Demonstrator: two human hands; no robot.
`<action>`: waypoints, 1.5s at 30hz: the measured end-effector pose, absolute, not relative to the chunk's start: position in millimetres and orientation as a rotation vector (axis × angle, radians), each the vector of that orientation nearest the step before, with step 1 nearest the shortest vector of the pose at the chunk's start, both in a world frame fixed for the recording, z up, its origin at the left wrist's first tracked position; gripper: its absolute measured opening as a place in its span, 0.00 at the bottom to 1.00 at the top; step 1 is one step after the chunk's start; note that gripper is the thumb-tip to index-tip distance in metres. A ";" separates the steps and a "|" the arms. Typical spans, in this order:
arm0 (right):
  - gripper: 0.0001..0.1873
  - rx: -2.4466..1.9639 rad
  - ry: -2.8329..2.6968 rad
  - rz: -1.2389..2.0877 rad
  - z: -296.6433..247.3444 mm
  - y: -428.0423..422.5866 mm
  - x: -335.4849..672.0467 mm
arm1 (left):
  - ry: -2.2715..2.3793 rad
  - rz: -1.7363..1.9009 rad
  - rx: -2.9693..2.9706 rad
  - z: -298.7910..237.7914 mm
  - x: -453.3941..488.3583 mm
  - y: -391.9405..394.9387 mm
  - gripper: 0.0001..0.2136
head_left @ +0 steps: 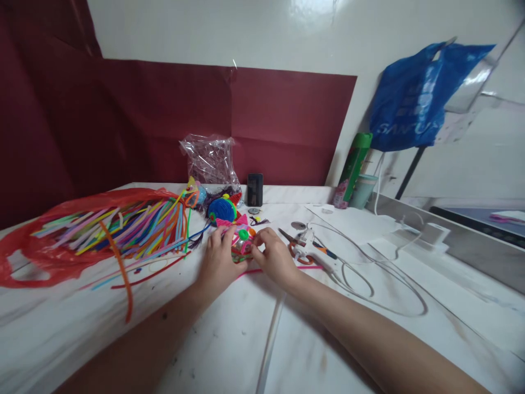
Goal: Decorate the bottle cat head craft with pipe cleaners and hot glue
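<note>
Both my hands meet over a small pipe-cleaner craft piece (243,245) of pink, green and red on the white marble table (229,339). My left hand (219,257) grips its left side with curled fingers. My right hand (274,256) pinches its right side. A pink pipe cleaner (305,267) lies on the table under my right hand. Just beyond the piece sits a blue yarn-like ball figure (221,209) with pink and red trim.
A red plastic bag (36,241) spills many coloured pipe cleaners (135,224) at the left. Scissors (292,241) and a white glue gun (315,249) with looping cord lie to the right. A clear bag (211,161), black box (255,189), green can (353,167) and blue bag (414,98) stand behind.
</note>
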State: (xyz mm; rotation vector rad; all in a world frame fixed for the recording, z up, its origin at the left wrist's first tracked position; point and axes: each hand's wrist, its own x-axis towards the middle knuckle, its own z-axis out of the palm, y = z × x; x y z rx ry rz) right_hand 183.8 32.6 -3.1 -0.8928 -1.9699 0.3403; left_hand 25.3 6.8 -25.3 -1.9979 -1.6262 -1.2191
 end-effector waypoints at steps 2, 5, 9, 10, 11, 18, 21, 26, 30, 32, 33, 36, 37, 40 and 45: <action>0.07 -0.906 -1.979 0.336 -2.6 33.5 183.8 | -1.609 -1.195 -1.995 -25.8 25.4 7.0 0.34; 0.08 -0.922 -1.987 0.304 -2.3 33.5 183.3 | -1.607 -1.180 -1.989 -26.3 26.1 7.3 0.34; 0.08 -0.916 -2.002 0.259 -2.4 32.8 182.0 | -1.608 -1.185 -1.998 -26.8 26.6 7.8 0.34; 0.08 -0.921 -2.008 0.254 -2.1 32.5 181.8 | -1.601 -1.189 -2.003 -26.9 26.5 7.9 0.34; 0.07 -0.931 -2.011 0.251 -1.7 32.1 181.8 | -1.594 -1.192 -2.008 -27.0 26.4 8.0 0.34; 0.02 -0.930 -1.987 0.276 -1.4 28.6 185.8 | -1.605 -1.213 -2.027 -24.8 25.0 7.6 0.34; 0.02 -0.797 -1.977 0.225 -4.9 27.3 185.9 | -1.620 -1.231 -2.039 -24.2 24.5 7.3 0.34; 0.04 -0.755 -1.977 0.227 -8.3 25.2 180.5 | -1.587 -1.243 -2.058 -25.2 24.1 7.0 0.35; 0.05 -0.835 -1.956 0.309 -9.0 26.7 177.8 | -1.588 -1.207 -2.070 -26.9 23.3 7.5 0.36; 0.06 -0.865 -1.941 0.333 -9.6 27.8 177.2 | -1.580 -1.191 -2.067 -27.6 23.0 7.9 0.35; 0.06 -0.873 -1.936 0.335 -10.0 28.1 177.0 | -1.572 -1.186 -2.065 -27.8 23.0 8.0 0.35; 0.07 -0.870 -1.932 0.333 -10.3 28.1 175.9 | -1.567 -1.189 -2.067 -27.7 23.2 8.0 0.36; 0.06 -0.863 -1.929 0.336 -10.0 28.0 175.8 | -1.569 -1.192 -2.071 -27.4 23.3 7.9 0.36; 0.04 -0.809 -1.889 0.342 -6.8 28.7 178.6 | -1.585 -1.205 -2.075 -25.7 23.2 7.4 0.36; 0.02 -0.796 -1.767 0.354 1.0 35.8 192.8 | -1.616 -1.299 -2.066 -23.5 19.5 7.7 0.35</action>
